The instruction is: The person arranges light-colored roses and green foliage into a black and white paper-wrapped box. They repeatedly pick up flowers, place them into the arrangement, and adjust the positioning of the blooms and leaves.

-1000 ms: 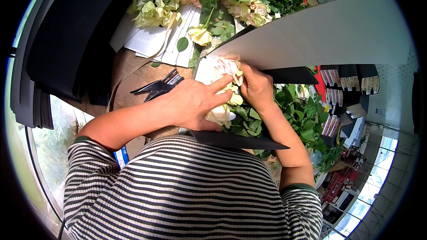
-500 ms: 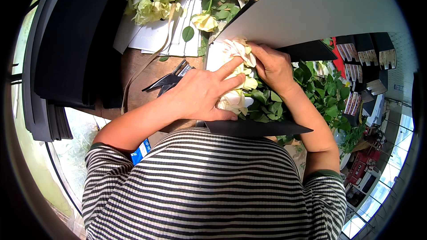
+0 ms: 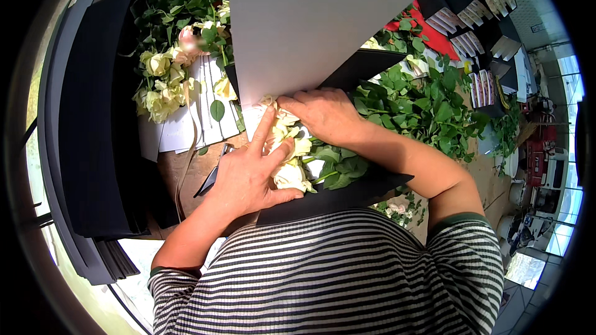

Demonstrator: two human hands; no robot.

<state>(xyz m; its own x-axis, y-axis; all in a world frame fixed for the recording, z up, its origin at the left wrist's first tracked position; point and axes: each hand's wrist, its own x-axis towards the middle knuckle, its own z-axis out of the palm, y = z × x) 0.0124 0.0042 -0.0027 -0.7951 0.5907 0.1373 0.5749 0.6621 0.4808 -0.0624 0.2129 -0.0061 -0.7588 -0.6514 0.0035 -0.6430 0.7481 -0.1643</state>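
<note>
A row of cream-yellow roses lies between my hands, on a folded sheet that is black outside and pale inside. My left hand rests over the blooms from the left, fingers spread, with its thumb by the lowest rose. Against the topmost blooms, my right hand has its fingers bent and closed on a rose; part of its grip is hidden. Beyond it the sheet's large pale flap stands up. Its dark near flap lies against my striped shirt. Green leaves show right of the blooms.
More pale roses lie on white corrugated board at the far left. Tall black sheets stand on the left. A dark-handled tool is partly hidden beside my left hand. Leafy stems spread to the right.
The view has turned, so the hands and roses appear lower and farther left. My right hand's fingers look more folded over the top blooms. My left hand stays spread on the roses.
</note>
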